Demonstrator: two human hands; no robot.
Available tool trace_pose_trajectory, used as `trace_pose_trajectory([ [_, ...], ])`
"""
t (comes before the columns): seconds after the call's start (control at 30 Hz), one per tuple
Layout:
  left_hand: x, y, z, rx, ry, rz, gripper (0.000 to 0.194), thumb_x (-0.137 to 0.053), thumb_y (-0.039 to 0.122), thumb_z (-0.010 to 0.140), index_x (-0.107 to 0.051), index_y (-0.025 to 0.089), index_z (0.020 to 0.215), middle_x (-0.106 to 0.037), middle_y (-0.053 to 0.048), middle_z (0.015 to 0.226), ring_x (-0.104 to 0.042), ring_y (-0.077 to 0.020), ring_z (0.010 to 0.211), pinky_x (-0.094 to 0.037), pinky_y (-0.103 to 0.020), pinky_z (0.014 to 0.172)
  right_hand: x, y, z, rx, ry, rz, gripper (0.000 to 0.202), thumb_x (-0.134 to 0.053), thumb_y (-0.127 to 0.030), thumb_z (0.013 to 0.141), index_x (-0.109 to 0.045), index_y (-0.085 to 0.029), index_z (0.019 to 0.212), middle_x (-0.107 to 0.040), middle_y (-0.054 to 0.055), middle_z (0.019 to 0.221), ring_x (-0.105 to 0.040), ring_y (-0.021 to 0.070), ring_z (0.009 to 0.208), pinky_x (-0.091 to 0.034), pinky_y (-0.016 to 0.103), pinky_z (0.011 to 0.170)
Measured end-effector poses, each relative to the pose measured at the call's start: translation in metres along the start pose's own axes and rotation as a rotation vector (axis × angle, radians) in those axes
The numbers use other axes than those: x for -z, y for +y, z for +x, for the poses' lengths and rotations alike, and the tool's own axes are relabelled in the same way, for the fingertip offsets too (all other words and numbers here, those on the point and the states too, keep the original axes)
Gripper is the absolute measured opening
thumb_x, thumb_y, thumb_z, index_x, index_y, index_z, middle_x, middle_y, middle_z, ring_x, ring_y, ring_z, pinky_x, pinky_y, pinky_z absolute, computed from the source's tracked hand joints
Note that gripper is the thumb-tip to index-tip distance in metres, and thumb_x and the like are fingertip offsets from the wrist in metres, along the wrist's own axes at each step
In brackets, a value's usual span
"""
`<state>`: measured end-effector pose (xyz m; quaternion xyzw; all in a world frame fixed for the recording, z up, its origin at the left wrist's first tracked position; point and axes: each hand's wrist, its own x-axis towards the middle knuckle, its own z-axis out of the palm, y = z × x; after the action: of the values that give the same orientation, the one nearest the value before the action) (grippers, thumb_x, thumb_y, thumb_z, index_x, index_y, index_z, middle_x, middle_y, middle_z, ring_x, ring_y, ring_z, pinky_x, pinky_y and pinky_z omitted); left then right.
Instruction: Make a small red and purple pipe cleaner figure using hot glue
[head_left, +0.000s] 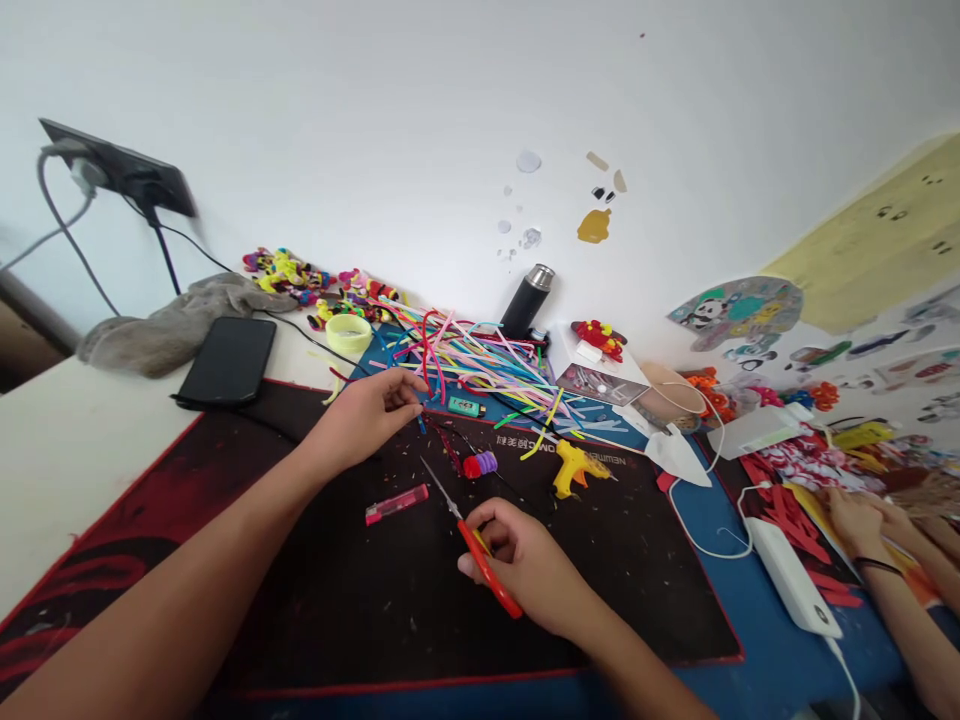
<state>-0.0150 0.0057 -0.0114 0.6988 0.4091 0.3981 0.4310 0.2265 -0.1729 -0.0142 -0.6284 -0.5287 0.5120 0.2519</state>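
I get bright, diffuse light, source out of view; white wall [360,130] pale, greying toward upper right; dark mat [645,570] drinks light, detail thin; faint glint on steel flask cap [540,275]; wide-angle stretch bends edges; I find wall socket [112,165] smeared, right margin soft.

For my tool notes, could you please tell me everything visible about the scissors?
The scissors have orange-red handles with yellow inside, apparently plastic, and slim, grey, metal-looking blades, seemingly closed. The right hand grips the handles, partly covering them, over the dark mat; the blades point forward and leftward.
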Motion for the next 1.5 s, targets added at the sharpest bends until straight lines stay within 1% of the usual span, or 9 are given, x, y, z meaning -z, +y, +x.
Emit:
trace_pose_trajectory([
  [0.17,0.002,-0.001,0.001,0.003,0.068,0.003,0.031,-0.074,0.048,0.087,-0.071,0.023,0.105,-0.076,-0.002,0.089,-0.073,-0.0238,0.085,-0.057,-0.037,0.083,-0.001,-0.012,0.015,0.053,-0.089,0.372,0.052,-0.089,-0.06,0.086,-0.057,-0.025,0.107,-0.074,-0.004,0.079,-0.049,0.0083,0.038,-0.033,0.021,0.04],
  [0.3,0.005,0.0,0.002,0.016,0.17,-0.005,0.027,-0.078,0.045,0.086,-0.068,0.024,0.099,-0.075,-0.001,0.089,-0.072,-0.0224,0.085,-0.056,-0.035,0.082,0.0,-0.032,0.041,0.185,-0.077,0.523,0.053,-0.088,-0.059,0.09,-0.055,-0.024,0.112,-0.079,0.0,0.087,-0.054,0.0081,0.036,-0.038,0.021,0.04],
  [0.53,0.013,0.002,0.001,0.069,0.275,0.042,0.026,-0.078,0.049,0.086,-0.073,0.024,0.094,-0.079,-0.001,0.087,-0.072,-0.0234,0.081,-0.054,-0.035,0.076,-0.004,-0.058,0.082,0.287,-0.137,0.701,0.058,-0.08,-0.072,0.094,-0.059,-0.023,0.115,-0.077,0.0,0.08,-0.043,0.0042,0.033,-0.023,0.018,0.036],
  [0.7,0.012,0.002,-0.002,0.095,0.271,0.114,0.025,-0.075,0.047,0.09,-0.082,0.025,0.097,-0.086,-0.004,0.097,-0.076,-0.0266,0.087,-0.056,-0.036,0.08,-0.007,-0.052,0.077,0.311,-0.251,0.751,0.071,-0.077,-0.075,0.096,-0.058,-0.023,0.141,-0.075,0.001,0.079,-0.04,0.0053,0.034,-0.02,0.018,0.034],
  [0.9,0.009,0.003,-0.004,0.073,0.295,0.128,0.025,-0.078,0.048,0.089,-0.085,0.026,0.099,-0.088,-0.005,0.102,-0.077,-0.0278,0.091,-0.057,-0.037,0.085,-0.001,-0.039,0.073,0.352,-0.288,0.745,0.068,-0.075,-0.075,0.098,-0.065,-0.019,0.134,-0.07,-0.001,0.082,-0.043,0.0025,0.034,-0.023,0.018,0.035],
  [1.1,0.009,0.008,-0.003,0.081,0.347,0.041,0.03,-0.082,0.049,0.083,-0.085,0.023,0.099,-0.087,-0.006,0.098,-0.075,-0.0257,0.085,-0.056,-0.034,0.075,-0.001,-0.039,0.073,0.321,-0.283,0.739,0.068,-0.073,-0.079,0.097,-0.066,-0.019,0.129,-0.068,-0.002,0.078,-0.045,0.0032,0.034,-0.027,0.016,0.036],
  [1.33,0.008,0.013,-0.003,0.066,0.399,0.009,0.027,-0.083,0.045,0.082,-0.081,0.022,0.098,-0.083,-0.005,0.091,-0.072,-0.0227,0.078,-0.055,-0.033,0.07,-0.002,-0.035,0.072,0.326,-0.39,0.699,0.089,-0.07,-0.095,0.085,-0.061,-0.021,0.134,-0.078,0.005,0.081,-0.07,0.0163,0.047,-0.04,0.019,0.043],
  [1.4,0.009,0.013,-0.003,0.049,0.41,0.023,0.026,-0.082,0.044,0.082,-0.08,0.023,0.097,-0.082,-0.004,0.09,-0.074,-0.0232,0.08,-0.056,-0.034,0.073,-0.001,-0.035,0.072,0.326,-0.414,0.691,0.09,-0.069,-0.096,0.084,-0.06,-0.022,0.134,-0.081,0.009,0.088,-0.078,0.0214,0.058,-0.042,0.02,0.048],
  [1.5,0.01,0.013,-0.003,0.016,0.421,0.044,0.024,-0.082,0.042,0.083,-0.077,0.023,0.096,-0.081,-0.004,0.09,-0.076,-0.0243,0.085,-0.057,-0.035,0.077,-0.001,-0.036,0.071,0.345,-0.435,0.696,0.094,-0.065,-0.099,0.083,-0.058,-0.023,0.138,-0.084,0.015,0.103,-0.086,0.0295,0.082,-0.055,0.028,0.064],
])
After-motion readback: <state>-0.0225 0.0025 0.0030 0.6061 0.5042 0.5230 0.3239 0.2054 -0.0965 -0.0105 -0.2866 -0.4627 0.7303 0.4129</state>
